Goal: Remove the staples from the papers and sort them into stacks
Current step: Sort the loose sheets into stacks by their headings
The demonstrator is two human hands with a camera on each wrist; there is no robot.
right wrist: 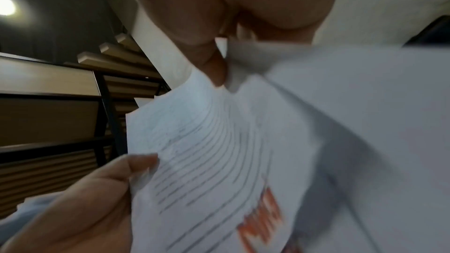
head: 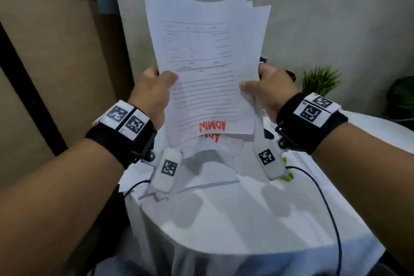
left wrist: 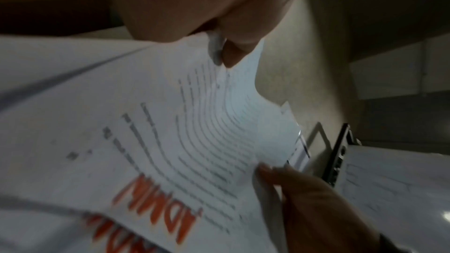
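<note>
A sheaf of white printed papers (head: 208,63) stands nearly upright above the table, its sheets fanned unevenly at the top and red "ADMIN" lettering upside down at the bottom. My left hand (head: 154,87) pinches its left edge, thumb on the front sheet. Gripping the right edge is my right hand (head: 266,87), also thumb in front. The left wrist view shows the papers (left wrist: 194,141) pinched under my left hand (left wrist: 219,45). The right wrist view has the papers (right wrist: 207,151) held by my right hand (right wrist: 214,61). No staple is visible.
More sheets (head: 201,163) lie on the white-clothed round table (head: 246,219) under the sheaf. A green object (head: 287,176) sits partly hidden by the right wrist camera. A green plant (head: 320,80) stands at the back right. A wooden partition (head: 44,63) is at the left.
</note>
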